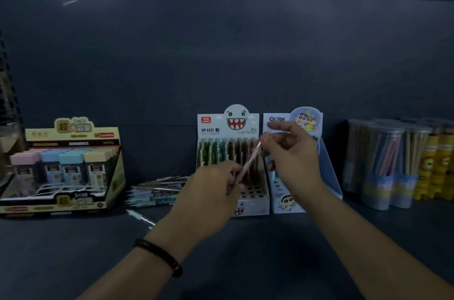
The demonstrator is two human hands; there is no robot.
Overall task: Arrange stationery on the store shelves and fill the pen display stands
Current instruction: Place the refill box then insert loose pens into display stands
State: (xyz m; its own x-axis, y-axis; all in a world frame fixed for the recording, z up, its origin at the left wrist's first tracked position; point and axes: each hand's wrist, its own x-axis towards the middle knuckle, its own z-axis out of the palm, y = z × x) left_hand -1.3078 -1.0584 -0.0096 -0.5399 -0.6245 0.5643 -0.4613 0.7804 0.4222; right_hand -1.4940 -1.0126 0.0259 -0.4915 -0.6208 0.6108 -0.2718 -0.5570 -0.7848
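Masking the stand (213,130) front, left hand (208,191) grips pen (251,157).

Slim pink pen (251,157) is being held tilted before white monster-face cardboard display stand (208,127); loose pastel pens (157,191) are lying flat just left of it.

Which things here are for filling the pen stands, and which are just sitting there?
For the job:
- pink pen, held by the left hand and right hand
- monster pen stand
- cartoon pen stand
- pile of loose pens

Just lying about:
- box of pastel cases
- tubs of pencils
- yellow packs
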